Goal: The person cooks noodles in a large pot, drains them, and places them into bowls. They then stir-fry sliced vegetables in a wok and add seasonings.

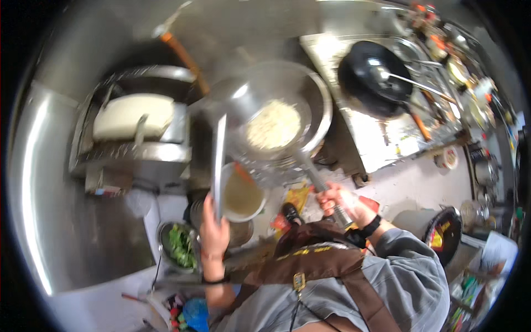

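My right hand [340,201] grips the ribbed grey handle [313,172] of a metal wok [322,120]. A pale mass of shredded food or noodles [274,124] lies in the wok. In my left hand [215,232] is a long shiny metal handle [219,162], pointing up toward a blurred rounded metal surface [236,93] at the wok's left side. Whether that surface belongs to the same utensil, I cannot tell. Below the wok, between my hands, stands a white container [242,199] of cloudy brownish liquid with an orange-red strip in it.
To the left, a large white block [132,116] sits in a metal frame. A black wok [373,74] and a ladle [415,85] rest on the bright metal counter [373,153] at right. Leafy greens [181,247] fill a bowl at lower left. A bucket [415,224] stands at lower right.
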{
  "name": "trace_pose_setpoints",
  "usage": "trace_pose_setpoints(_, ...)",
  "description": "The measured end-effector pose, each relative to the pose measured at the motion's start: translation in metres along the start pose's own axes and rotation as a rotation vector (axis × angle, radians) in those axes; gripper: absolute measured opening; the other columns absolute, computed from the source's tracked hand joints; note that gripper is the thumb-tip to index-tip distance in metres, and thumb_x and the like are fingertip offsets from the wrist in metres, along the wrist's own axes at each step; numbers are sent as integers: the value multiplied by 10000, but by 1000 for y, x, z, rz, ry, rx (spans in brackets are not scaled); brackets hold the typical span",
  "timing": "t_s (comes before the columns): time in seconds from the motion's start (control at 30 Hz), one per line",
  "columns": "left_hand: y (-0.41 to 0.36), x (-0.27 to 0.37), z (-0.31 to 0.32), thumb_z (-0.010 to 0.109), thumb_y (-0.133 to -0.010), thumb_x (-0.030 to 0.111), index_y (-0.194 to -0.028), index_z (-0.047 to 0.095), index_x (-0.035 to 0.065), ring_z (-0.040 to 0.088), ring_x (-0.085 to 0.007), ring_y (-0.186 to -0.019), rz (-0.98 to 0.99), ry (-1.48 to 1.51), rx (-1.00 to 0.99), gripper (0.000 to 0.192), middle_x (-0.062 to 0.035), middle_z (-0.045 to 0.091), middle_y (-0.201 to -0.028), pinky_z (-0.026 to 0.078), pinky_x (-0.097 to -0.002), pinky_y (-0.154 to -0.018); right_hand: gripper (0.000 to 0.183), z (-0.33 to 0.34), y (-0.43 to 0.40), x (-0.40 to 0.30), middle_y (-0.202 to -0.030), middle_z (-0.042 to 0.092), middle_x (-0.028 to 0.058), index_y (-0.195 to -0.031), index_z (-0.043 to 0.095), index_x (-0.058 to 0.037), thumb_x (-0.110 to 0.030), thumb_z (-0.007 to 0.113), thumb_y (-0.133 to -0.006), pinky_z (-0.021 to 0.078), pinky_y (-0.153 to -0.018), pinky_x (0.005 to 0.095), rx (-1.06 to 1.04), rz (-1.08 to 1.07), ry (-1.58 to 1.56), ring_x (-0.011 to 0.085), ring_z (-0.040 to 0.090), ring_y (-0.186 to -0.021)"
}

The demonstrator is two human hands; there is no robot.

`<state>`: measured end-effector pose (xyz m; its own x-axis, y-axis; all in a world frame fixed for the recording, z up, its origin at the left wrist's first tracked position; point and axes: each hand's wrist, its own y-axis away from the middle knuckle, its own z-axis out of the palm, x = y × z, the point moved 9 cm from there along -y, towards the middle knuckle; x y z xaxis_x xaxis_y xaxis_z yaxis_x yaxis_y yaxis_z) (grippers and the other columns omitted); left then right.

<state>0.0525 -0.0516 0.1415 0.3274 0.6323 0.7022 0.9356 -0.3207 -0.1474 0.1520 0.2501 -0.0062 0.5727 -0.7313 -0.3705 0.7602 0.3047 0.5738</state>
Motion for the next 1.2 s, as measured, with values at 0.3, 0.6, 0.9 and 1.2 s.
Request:
trace_pose_setpoints(0.3,228,-152,124,543,-856,-9,-1353,306,18,588,-243,-757,-700,549,186,551,-147,570,-984,497,-345,-684,205,-32,15,11,-743,455,34,-1025,380,-74,-22,524,-888,397,-446,268,-28,74,-69,88,428,-510)
trace_pose_setpoints(0.6,122,-364,256,539,-892,71,-765,459,32,489,-133,-589,-1138,2090,470,155,-63,487,-709,465,-239,-572,243,-13,0,19,-744,446,38,-1100,408,-93,-5,488,-888,399,-441,249,-22,43,-69,75,420,-511)
trace_pose_setpoints(0.9,108,-177,330,473,-982,381,-1113,589,24,596,-219,-951,-987,1533,-113,398,-87,641,-996,529,-318,-785,370,-19,11,23,-726,433,21,-1216,357,-130,3,501,-903,369,-438,239,34,45,-60,74,403,-501)
trace_pose_setpoints(1.2,-42,51,365,468,-964,50,-872,467,53,414,-49,-549,-822,2252,-473,93,35,418,-681,356,-190,-515,567,-6,82,-39,-943,620,101,-1368,361,-32,-317,607,-944,548,-619,290,-158,63,408,194,657,-724)
